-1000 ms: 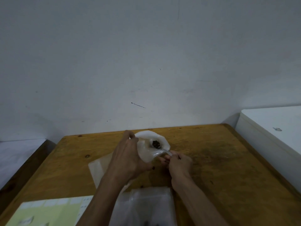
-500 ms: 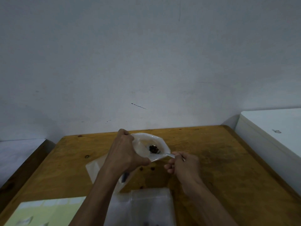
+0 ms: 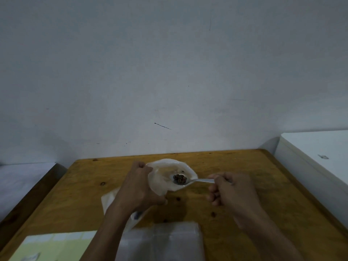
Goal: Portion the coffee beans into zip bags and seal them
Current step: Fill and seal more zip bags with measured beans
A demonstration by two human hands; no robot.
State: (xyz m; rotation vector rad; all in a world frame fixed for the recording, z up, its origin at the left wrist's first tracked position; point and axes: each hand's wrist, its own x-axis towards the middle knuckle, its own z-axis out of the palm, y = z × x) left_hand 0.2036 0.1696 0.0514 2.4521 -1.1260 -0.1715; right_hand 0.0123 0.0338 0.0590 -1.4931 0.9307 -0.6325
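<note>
Head view: I see a worn, yellow-brown wooden table (image 3: 244,194) pushed against a plain pale grey wall (image 3: 169,72) that carries a short dark scratch (image 3: 162,126). A white box-shaped cabinet (image 3: 316,157) stands just beside the table's right edge; a pale surface (image 3: 24,178) lies lower down past its left edge.

My left hand (image 3: 137,189) grips the rim of a white translucent plastic bag (image 3: 162,178), holding its mouth wide above the tabletop. My right hand (image 3: 231,191) is curled into a narrow grip on the handle of a clear plastic spoon (image 3: 199,180). The spoon bowl sits at the bag mouth, loaded with dark brown coffee beans (image 3: 179,179).

A few loose beans (image 3: 178,199) lie on the wood below the bag. A clear flat zip bag (image 3: 160,240) lies at the near edge, between my forearms. Another flat clear bag (image 3: 111,198) lies under my left wrist. A pale yellow-green printed sheet (image 3: 56,247) occupies the near left corner.
</note>
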